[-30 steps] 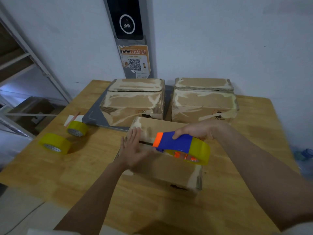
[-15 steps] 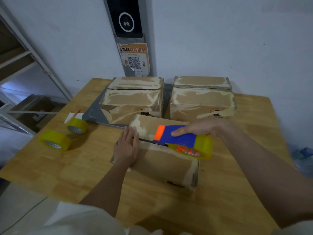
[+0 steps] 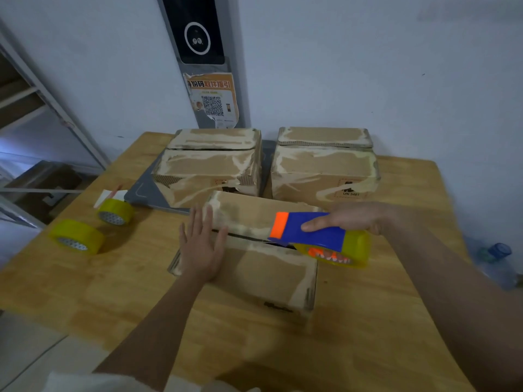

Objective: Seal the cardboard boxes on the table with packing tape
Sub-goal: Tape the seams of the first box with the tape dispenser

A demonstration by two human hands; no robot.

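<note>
Worn cardboard box (image 3: 254,267): left hand (image 3: 202,250) lies flat at its left edge; right hand (image 3: 353,219) grips the blue tape dispenser (image 3: 317,236) over the seam, bare wooden table (image 3: 85,284) beyond both.

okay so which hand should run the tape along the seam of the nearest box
Right. The right hand already holds the tape dispenser over the nearest box, at its seam. The left hand lies flat on the flaps, holding them down.
</note>
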